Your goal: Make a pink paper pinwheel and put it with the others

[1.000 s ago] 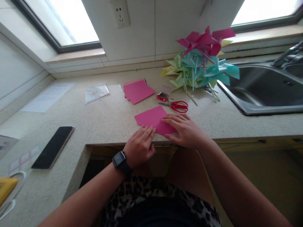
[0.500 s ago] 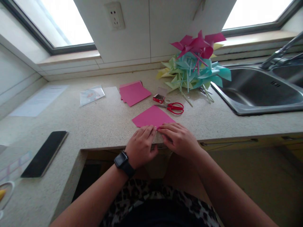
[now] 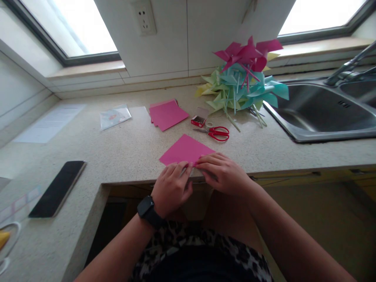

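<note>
Left hand (image 3: pixel 171 187) is resting its fingers, extended, on the near side of the pink paper sheet (image 3: pixel 186 150); thumb is hanging apart, past the counter edge, so not clenched. Right hand (image 3: pixel 225 173) is touching the same side with its fingertips, fingers curving, thumb tucking below; can't tell if it's pinching the paper. Fingertips of both are sitting just beside each other. Sheet is lying at the front of the stone countertop (image 3: pixel 138 147), one corner pointing toward the wall; fingers are covering the near edge, fold detail unclear.

Beyond it: pink paper stack (image 3: pixel 169 115) is lying to the left, red-handled scissors (image 3: pixel 212 133) to the right, blades pointing left. Small red box (image 3: pixel 198 121) is sitting just behind the scissors. Pile of paper pinwheels (image 3: pixel 245 55), pink over blue, green and yellow, is standing beside the steel sink (image 3: pixel 308 138). Smartphone (image 3: pixel 58 189) is lying well left.
</note>
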`<state>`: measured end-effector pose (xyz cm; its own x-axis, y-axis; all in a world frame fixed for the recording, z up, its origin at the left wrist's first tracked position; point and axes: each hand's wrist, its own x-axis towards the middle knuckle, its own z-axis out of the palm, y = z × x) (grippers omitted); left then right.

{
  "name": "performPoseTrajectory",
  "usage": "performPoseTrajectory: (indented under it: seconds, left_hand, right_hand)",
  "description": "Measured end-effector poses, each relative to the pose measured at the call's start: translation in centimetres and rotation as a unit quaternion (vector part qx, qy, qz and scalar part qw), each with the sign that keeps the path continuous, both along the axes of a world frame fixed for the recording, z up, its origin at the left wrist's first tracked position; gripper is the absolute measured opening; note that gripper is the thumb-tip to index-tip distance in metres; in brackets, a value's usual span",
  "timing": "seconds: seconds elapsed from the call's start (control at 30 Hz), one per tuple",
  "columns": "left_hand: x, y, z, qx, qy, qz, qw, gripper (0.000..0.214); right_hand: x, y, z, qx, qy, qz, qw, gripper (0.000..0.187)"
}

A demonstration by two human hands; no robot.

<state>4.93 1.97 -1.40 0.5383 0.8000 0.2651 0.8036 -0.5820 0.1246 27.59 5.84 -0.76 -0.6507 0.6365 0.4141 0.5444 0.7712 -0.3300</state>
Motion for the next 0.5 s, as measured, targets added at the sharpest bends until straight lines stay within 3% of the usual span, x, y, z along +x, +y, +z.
performPoseTrajectory:
  seconds: [0.23,0.5]
  left_hand:
    - [0.8,-0.7,-1.2,0.055,-0.01,0.047,0.997,0.057]
    - [1.2,-1.1,-2.2,0.084,-0.023,0.04,0.995,0.05]
  right_hand:
    - [0.0,0.3,-0.2,-0.017,0.0,-0.005,1.0,0.029]
    - [0.1,0.4,-0.5,-0.02,0.012,-0.004,1.0,0.029]
